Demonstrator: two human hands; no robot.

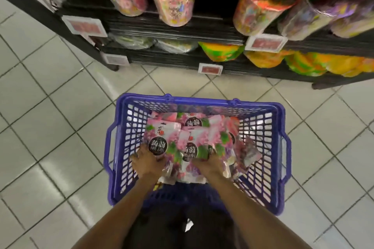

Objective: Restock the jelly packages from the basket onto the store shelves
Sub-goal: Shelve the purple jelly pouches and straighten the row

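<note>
The basket point(194, 100) stands on the tiled floor point(60, 107) in front of the shelves point(182, 60), and the packages point(192, 133) fill it in a loose pink heap that reaches from the far wall to the near wall, with one lying crooked against the right wall. Both hands are down inside at the near edge. The left hand point(147, 162) lies on the lower end of the package nearest the near left corner, fingers spread over it; whether it grips that package or only touches it cannot be told. The right hand point(210, 164) is pushed in among the packages toward the middle of the near edge, its fingertips hidden by them, so its hold cannot be told either. No package is lifted clear of the heap. On the shelves only other goods show: tall printed tubs point(174, 6) on the upper board and yellow-green bags point(220, 51) on the one below, with price tags point(210, 69) along the front edges. None of the pink packages can be seen there, though the picture is blurred and the shelves are cut off at the top. Judged from this, the restocking is at or near its start: the current step is taking a first handful, and nearly the whole basket load remains to be carried up and placed.
</note>
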